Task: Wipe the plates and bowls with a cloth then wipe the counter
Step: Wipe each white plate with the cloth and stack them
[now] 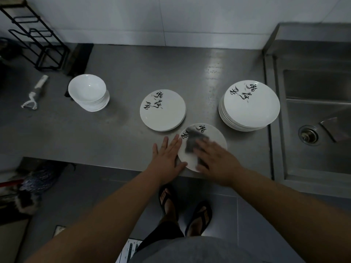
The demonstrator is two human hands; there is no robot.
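Observation:
A white plate (216, 136) with black brush writing lies near the front edge of the steel counter (117, 133). My right hand (214, 158) presses a grey cloth (193, 141) flat onto it. My left hand (168, 154) lies flat with straight fingers against the plate's left rim. Behind it sits a short stack of the same plates (163, 111). A taller stack of plates (249, 106) stands to the right by the sink. White bowls (88, 92) are stacked at the left.
A steel sink (315, 118) with a drain lies at the right. A white peeler (35, 93) rests at the far left, a black wire rack (38, 40) behind it. A tiled wall runs along the back. My sandalled feet stand on the floor below.

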